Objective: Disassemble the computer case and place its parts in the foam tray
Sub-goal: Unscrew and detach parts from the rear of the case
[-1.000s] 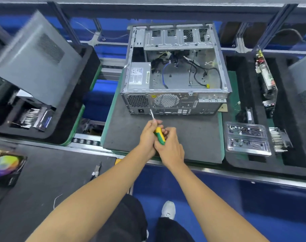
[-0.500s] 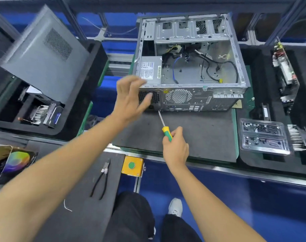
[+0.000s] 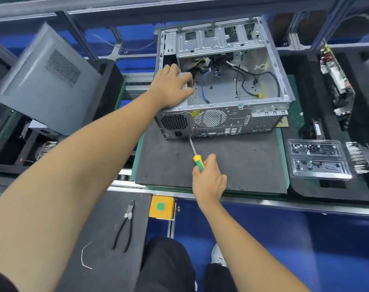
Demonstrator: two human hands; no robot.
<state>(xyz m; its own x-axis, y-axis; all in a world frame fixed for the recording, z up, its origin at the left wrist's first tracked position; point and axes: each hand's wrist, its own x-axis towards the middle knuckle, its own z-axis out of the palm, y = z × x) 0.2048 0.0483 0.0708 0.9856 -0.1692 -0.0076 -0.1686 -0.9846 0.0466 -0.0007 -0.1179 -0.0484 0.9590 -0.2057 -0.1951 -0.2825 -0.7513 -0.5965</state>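
The open grey computer case [image 3: 223,121] lies on its side on a dark foam mat [image 3: 232,165], rear panel facing me, loose cables inside. My left hand [image 3: 172,86] rests on top of the power supply [image 3: 186,77] in the case's left corner, covering most of it. My right hand [image 3: 209,180] grips the yellow-green handle of a screwdriver [image 3: 195,153], whose tip touches the rear panel low down, beside the power socket. The black foam tray [image 3: 301,93] at the right holds a circuit board [image 3: 336,81] on edge and other parts.
A clear plastic box of screws [image 3: 318,159] sits on the right tray. At the left another foam tray [image 3: 110,81] carries a grey side panel [image 3: 46,81]. Pliers [image 3: 124,226] and a yellow button box [image 3: 161,207] lie near me.
My left hand has moved from the rear panel up onto the power supply inside the case. The screwdriver tip has come against the rear panel. The view has shifted closer.
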